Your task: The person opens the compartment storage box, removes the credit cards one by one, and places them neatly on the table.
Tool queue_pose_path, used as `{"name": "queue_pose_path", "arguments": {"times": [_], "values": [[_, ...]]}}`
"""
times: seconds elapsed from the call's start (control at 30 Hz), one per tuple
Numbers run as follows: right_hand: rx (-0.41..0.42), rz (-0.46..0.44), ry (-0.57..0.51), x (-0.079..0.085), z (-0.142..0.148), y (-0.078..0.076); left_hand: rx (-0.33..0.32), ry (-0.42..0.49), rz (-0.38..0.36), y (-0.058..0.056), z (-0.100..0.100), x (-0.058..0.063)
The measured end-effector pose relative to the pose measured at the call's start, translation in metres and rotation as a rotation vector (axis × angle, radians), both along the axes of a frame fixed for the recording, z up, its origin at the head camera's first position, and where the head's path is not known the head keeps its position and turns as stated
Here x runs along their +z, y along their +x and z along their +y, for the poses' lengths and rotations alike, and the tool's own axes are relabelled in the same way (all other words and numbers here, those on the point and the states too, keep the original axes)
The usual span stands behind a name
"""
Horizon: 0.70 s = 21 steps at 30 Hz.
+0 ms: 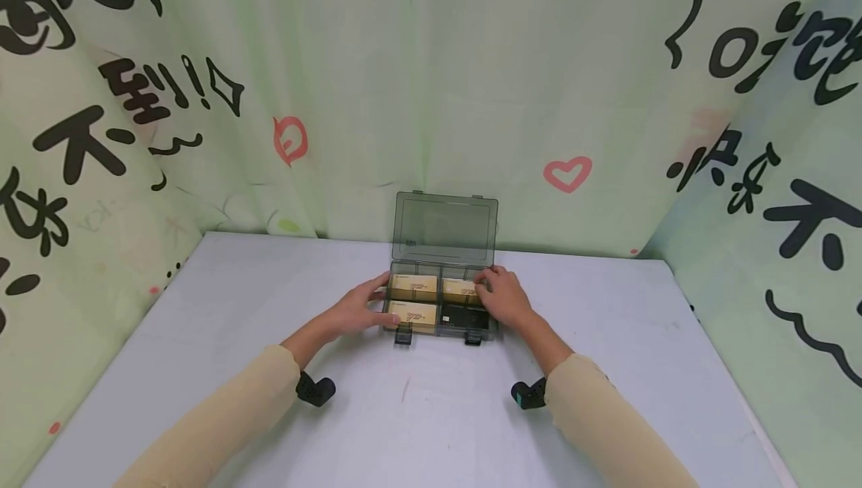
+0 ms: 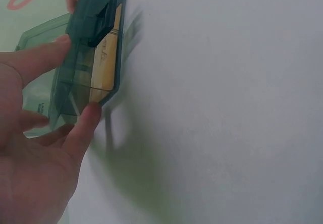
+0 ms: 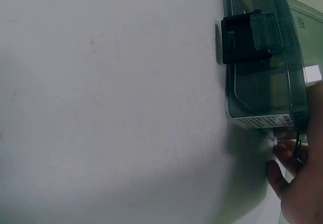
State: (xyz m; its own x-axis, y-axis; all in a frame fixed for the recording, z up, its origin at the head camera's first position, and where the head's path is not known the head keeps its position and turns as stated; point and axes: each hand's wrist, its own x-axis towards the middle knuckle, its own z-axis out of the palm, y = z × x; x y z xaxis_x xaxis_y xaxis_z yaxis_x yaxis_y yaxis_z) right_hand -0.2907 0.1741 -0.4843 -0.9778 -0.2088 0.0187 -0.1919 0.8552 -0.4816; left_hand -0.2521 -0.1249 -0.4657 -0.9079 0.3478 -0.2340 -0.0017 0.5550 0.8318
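Observation:
A translucent grey-green divided storage box [image 1: 441, 301] stands on the table with its lid [image 1: 444, 230] raised at the back. Yellowish small cartons sit in three compartments: rear left [image 1: 414, 286], front left [image 1: 412, 313] and rear right [image 1: 459, 290]. A black item [image 1: 465, 316] lies in the front right one. My left hand [image 1: 360, 308] grips the box's left side, thumb [image 2: 45, 57] at the rim and a fingertip at the lower corner. My right hand [image 1: 505, 296] reaches over the rear right compartment, fingertips at the carton's right end; whether they pinch it is hidden. Some fingers [image 3: 282, 158] curl outside the side wall.
Two dark latches, left [image 1: 402, 334] and right [image 1: 473, 338], hang at the box's front. The white-covered table [image 1: 431, 428] extends around the box. Behind it hangs a pale green curtain [image 1: 350, 99] with black writing and red hearts. Both wrists carry dark camera mounts.

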Motion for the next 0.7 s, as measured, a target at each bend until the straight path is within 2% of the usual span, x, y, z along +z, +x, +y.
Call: {"name": "queue_pose_path", "arguments": {"times": [0.27,0.57,0.7], "values": [[-0.009,-0.003,0.006,-0.0007,-0.0041,0.0042,-0.009,-0.024,-0.006,-0.0004,0.0020,0.0024],[-0.082,0.052,-0.123,-0.0021,-0.0088,0.0061,0.010,-0.028,-0.022,0.0010,0.0031,0.0016],[-0.106,0.073,-0.148,-0.0043,-0.0077,0.0061,0.004,-0.018,-0.029,0.0016,0.0039,0.0022]]}}
